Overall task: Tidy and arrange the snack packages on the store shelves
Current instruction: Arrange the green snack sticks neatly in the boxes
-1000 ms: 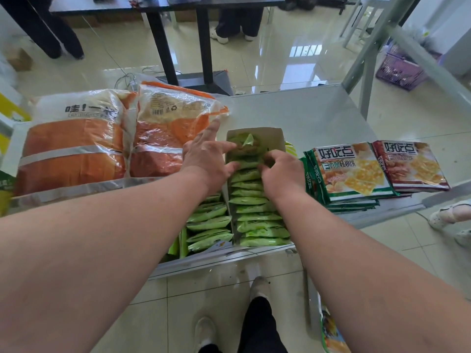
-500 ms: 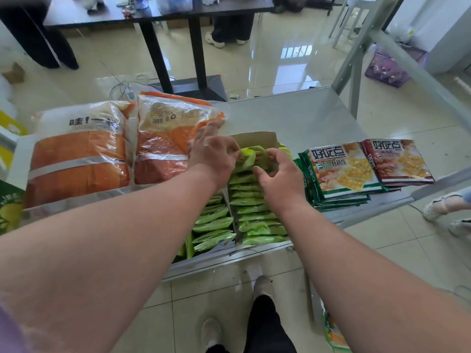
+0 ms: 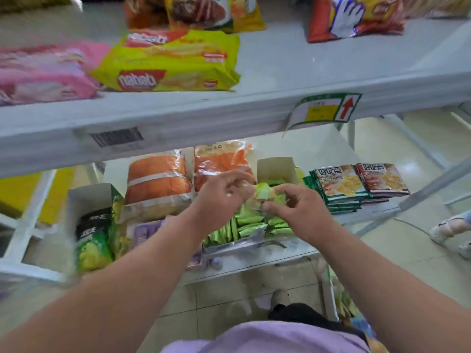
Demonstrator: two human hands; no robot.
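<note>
On the lower shelf (image 3: 300, 253) stands an open cardboard box (image 3: 276, 168) packed with small green snack packets (image 3: 251, 222). My left hand (image 3: 224, 193) and my right hand (image 3: 295, 208) are raised just above the box and pinch a light green packet (image 3: 263, 191) between them. Two big orange bags (image 3: 158, 178) lie behind the left hand. Stacks of flat cracker packs (image 3: 339, 184) sit to the right of the box.
The upper shelf (image 3: 229, 115) juts out above with a yellow-green wafer pack (image 3: 168, 62), pink packs (image 3: 43, 72) and a red bag (image 3: 356, 16). A green and black snack box (image 3: 94, 225) stands at lower left. Someone's sandalled foot (image 3: 446, 229) is at the right.
The view has tilted up and pulled back, bringing the upper shelf into sight. Both hands have lifted from the packets in the box and now hold one green packet above it.
</note>
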